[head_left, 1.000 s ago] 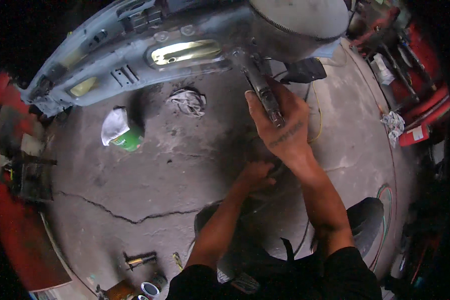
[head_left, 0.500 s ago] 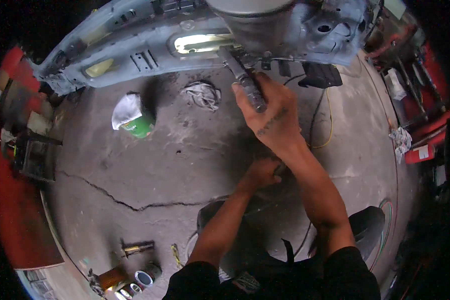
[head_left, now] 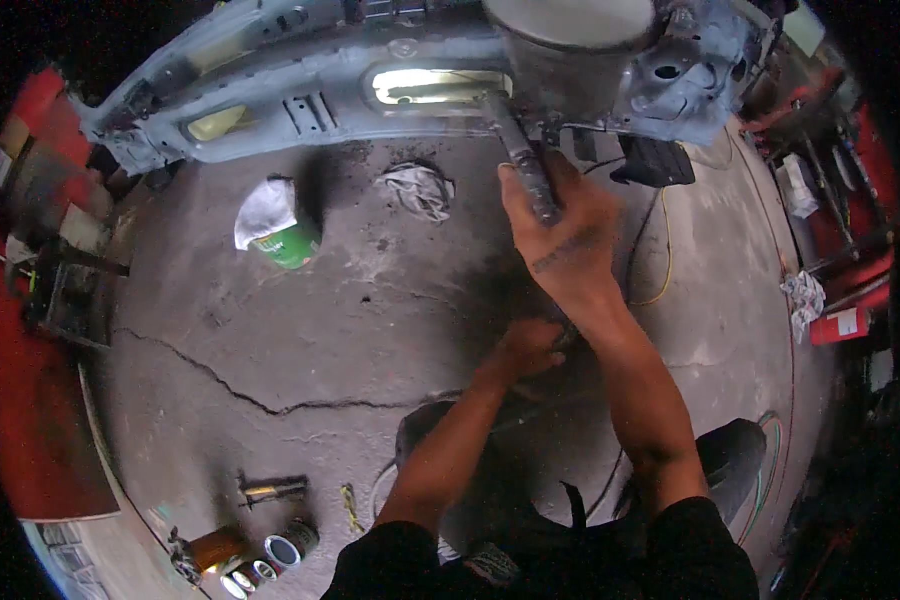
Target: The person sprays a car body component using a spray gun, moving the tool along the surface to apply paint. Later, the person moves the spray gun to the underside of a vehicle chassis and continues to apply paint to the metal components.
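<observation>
My right hand (head_left: 577,228) is wrapped round a long, dark, scuffed handheld tool (head_left: 520,155). The tool's far end points at a grey car body panel (head_left: 350,105), close to the right end of a bright oblong opening (head_left: 440,87). Whether tool and panel touch, I cannot tell. Lower down and closer to me, my left hand (head_left: 530,348) is closed, apparently round a dark hose or handle (head_left: 567,338) in the shadow under my right forearm; what exactly it grips is mostly hidden.
A green can (head_left: 288,246) with a white cloth over it and a crumpled rag (head_left: 418,192) sit on the cracked concrete floor. A yellow cable (head_left: 664,262) runs at right. Near left are a hammer-like tool (head_left: 272,490) and several cans (head_left: 283,549). Red shelving (head_left: 870,190) stands far right.
The view has shifted a little, moving the panel rightward in the picture. My right hand and the tool have moved slightly right along the opening. My left hand stays low, still closed.
</observation>
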`<move>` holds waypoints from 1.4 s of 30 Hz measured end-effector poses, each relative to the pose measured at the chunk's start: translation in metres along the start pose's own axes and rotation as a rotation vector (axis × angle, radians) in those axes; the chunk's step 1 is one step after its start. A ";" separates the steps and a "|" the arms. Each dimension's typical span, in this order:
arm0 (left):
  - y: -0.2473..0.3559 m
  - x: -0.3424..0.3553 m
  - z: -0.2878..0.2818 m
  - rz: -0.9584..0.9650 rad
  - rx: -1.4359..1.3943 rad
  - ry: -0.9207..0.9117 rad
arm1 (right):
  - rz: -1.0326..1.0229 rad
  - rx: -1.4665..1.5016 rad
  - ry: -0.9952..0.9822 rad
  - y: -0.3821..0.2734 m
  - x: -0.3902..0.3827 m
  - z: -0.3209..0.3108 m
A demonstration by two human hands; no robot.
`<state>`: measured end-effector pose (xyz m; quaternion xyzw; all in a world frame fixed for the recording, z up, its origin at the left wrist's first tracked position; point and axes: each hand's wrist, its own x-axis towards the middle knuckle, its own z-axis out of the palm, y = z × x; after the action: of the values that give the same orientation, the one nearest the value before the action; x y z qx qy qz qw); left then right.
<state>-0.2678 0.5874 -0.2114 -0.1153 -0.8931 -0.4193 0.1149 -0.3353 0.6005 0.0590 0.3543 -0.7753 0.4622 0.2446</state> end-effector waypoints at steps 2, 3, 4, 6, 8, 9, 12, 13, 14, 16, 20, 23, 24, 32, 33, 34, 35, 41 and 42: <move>-0.005 -0.001 0.007 -0.029 0.069 0.030 | -0.157 -0.033 0.013 -0.003 0.003 0.012; -0.007 -0.002 0.008 -0.032 0.069 0.032 | -0.158 -0.031 0.010 -0.006 0.005 0.017; -0.010 -0.002 0.009 -0.006 0.003 0.085 | -0.166 -0.043 -0.022 -0.008 0.008 0.023; -0.009 -0.001 0.006 0.018 -0.062 0.140 | -0.174 -0.054 -0.055 -0.008 0.010 0.030; -0.006 -0.001 0.003 0.069 -0.088 0.254 | -0.216 0.024 -0.027 -0.008 0.011 0.034; -0.006 -0.001 0.001 0.067 -0.086 0.256 | -0.217 0.026 -0.028 -0.008 0.011 0.034; -0.009 -0.003 -0.004 0.055 -0.069 0.282 | -0.172 0.079 -0.040 -0.007 0.008 0.033; -0.011 -0.004 -0.004 0.005 -0.053 0.218 | -0.155 0.036 -0.012 -0.007 0.007 0.032; -0.012 -0.004 -0.003 -0.021 -0.046 0.186 | -0.138 -0.010 0.017 -0.006 0.006 0.032; -0.015 -0.003 -0.001 -0.034 -0.028 0.167 | -0.117 -0.001 0.023 -0.007 0.008 0.029; -0.021 -0.004 0.005 -0.018 -0.036 0.204 | -0.140 0.057 -0.039 -0.013 0.009 0.029; 0.028 0.012 -0.031 0.070 -0.409 0.305 | -0.184 0.103 -0.103 -0.001 0.006 0.022; 0.019 0.006 -0.029 0.075 -0.396 0.300 | -0.185 0.110 -0.090 -0.004 0.003 0.020; -0.022 0.009 0.007 -0.192 0.076 -0.292 | 0.051 0.202 0.092 -0.003 -0.009 -0.053; -0.014 0.017 0.006 -0.176 0.122 -0.293 | 0.047 0.193 0.097 0.002 -0.009 -0.068; -0.005 0.020 0.003 -0.141 0.117 -0.297 | 0.068 0.142 0.087 0.008 -0.008 -0.084; 0.003 0.020 -0.006 -0.124 0.122 -0.301 | 0.093 0.110 0.074 0.009 -0.006 -0.093; -0.003 0.022 0.002 -0.114 0.245 -0.109 | 0.042 0.133 0.124 -0.022 0.027 -0.122; -0.003 0.027 0.005 -0.115 0.254 -0.095 | 0.036 0.126 0.125 -0.024 0.032 -0.119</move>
<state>-0.2945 0.5921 -0.2089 -0.0681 -0.9486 -0.3028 0.0621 -0.3309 0.6887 0.1487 0.3255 -0.7339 0.5357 0.2615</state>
